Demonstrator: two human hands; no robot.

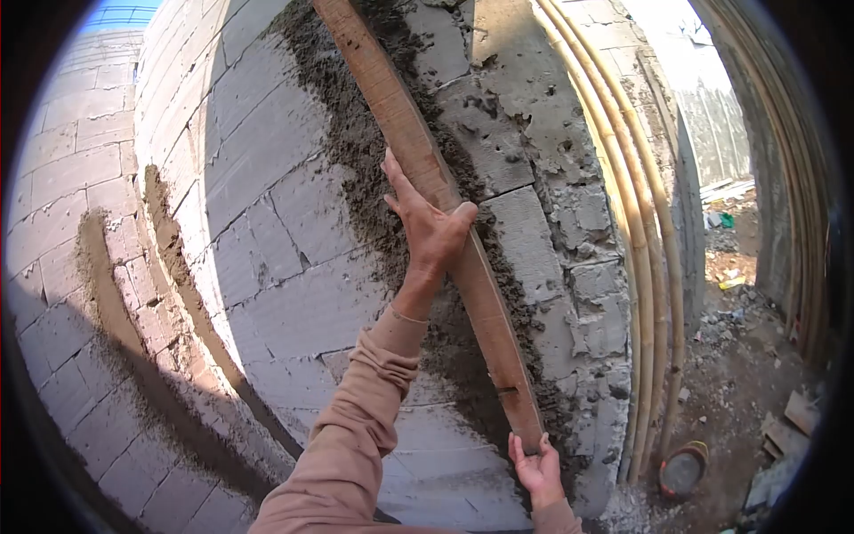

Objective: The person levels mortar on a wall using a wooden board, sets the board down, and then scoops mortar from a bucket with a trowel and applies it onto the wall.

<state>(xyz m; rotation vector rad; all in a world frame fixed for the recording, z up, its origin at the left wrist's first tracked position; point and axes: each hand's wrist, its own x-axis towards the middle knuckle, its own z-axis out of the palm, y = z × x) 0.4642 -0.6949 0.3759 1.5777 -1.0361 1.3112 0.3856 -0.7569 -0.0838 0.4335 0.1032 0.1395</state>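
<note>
A long wooden board (485, 307) lies against a band of wet grey mortar (356, 169) on the block wall (276, 214). My left hand (427, 222) grips the board around its middle, with the thumb on the right edge and the fingers at the left edge. Down at the board's lower end, my right hand (536, 467) holds it by the bottom with the fingertips. Mortar shows on both sides of the board.
Bamboo poles (642, 249) stand upright right of the wall. A bucket (683, 470) sits on the rubble-strewn ground (734, 383) at the lower right. Two more mortar strips (120, 311) run down the wall at left. A concrete column (774, 169) rises at far right.
</note>
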